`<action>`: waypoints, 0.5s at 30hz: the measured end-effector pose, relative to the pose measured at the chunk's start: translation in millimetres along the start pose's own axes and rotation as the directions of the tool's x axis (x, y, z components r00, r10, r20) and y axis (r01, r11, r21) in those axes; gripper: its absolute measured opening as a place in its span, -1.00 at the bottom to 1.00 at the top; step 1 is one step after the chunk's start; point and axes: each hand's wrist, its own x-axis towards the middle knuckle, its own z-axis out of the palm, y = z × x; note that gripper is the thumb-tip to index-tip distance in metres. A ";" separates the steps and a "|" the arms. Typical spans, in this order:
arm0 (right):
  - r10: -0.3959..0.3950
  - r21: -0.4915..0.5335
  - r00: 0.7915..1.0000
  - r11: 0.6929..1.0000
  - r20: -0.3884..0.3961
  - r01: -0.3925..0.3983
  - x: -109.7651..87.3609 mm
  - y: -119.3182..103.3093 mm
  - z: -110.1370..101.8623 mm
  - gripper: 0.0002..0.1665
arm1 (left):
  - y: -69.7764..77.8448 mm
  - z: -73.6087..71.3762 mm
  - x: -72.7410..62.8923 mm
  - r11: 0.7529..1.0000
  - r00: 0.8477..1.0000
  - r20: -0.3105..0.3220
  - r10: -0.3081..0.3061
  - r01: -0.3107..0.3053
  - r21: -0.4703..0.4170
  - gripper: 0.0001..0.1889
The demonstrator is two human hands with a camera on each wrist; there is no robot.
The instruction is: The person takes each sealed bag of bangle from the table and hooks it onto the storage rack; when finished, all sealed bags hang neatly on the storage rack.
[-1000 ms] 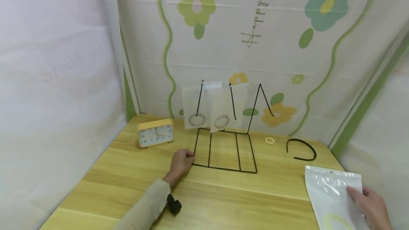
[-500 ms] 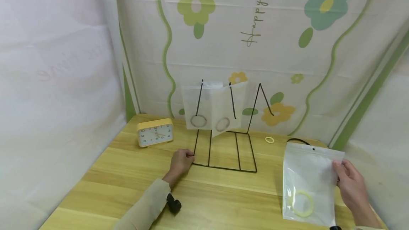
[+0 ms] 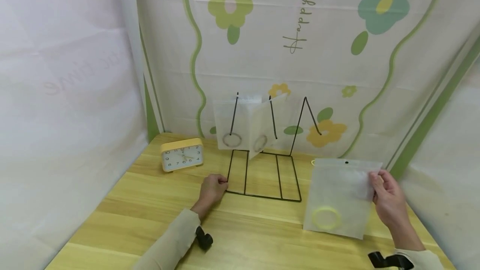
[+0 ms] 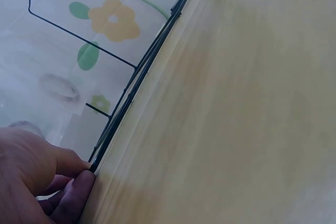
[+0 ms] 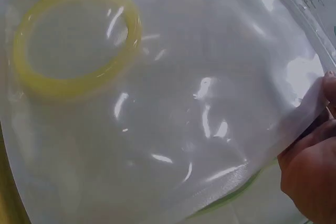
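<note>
My left hand (image 3: 213, 188) pinches the front left corner of a black wire display rack (image 3: 262, 197); the left wrist view shows thumb and finger on the rack's bar (image 4: 128, 103). One translucent bag (image 3: 225, 116) hangs from the left hook, another bag (image 3: 258, 126) from the middle hook, turned at an angle. Each contains a dark ring. The right hook (image 3: 313, 116) bears nothing. To the right of the rack, my right hand (image 3: 390, 199) grips the right edge of a larger zip bag (image 3: 345, 191), held upright. Low inside it lies a yellow ring (image 5: 134, 24).
A yellow alarm clock (image 3: 182, 157) stands left of the rack on the wooden table (image 3: 262, 236). A small yellow band (image 3: 313, 163) peeks out behind the zip bag's upper left corner. Printed cloth (image 3: 262, 61) hangs behind the table.
My right hand has carried the zip bag left and upward, towards the rack, and it now covers the black headband. The middle hanging bag has swivelled. My left hand stays put.
</note>
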 end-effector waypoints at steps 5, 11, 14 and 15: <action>-0.029 -0.033 0.999 0.999 -0.025 0.029 6.6 -6.8 16.9 -0.85 | 1.0 0.6 0.9 1.000 1.000 -0.009 -0.002 0.002 0.005 -0.91; -0.121 0.022 0.991 0.993 0.050 0.120 17.1 -15.4 39.8 -0.82 | 0.5 -0.1 0.8 1.000 1.000 -0.007 -0.013 0.013 -0.002 -0.92; -0.135 0.035 0.989 0.990 0.052 0.133 20.6 -19.4 50.4 -0.82 | 0.7 -0.1 0.6 1.000 1.000 -0.003 -0.010 0.010 -0.007 -0.92; -0.137 0.045 0.989 0.990 0.056 0.135 21.8 -20.8 53.3 -0.82 | 0.8 0.0 0.5 1.000 1.000 -0.001 -0.009 0.009 -0.007 -0.92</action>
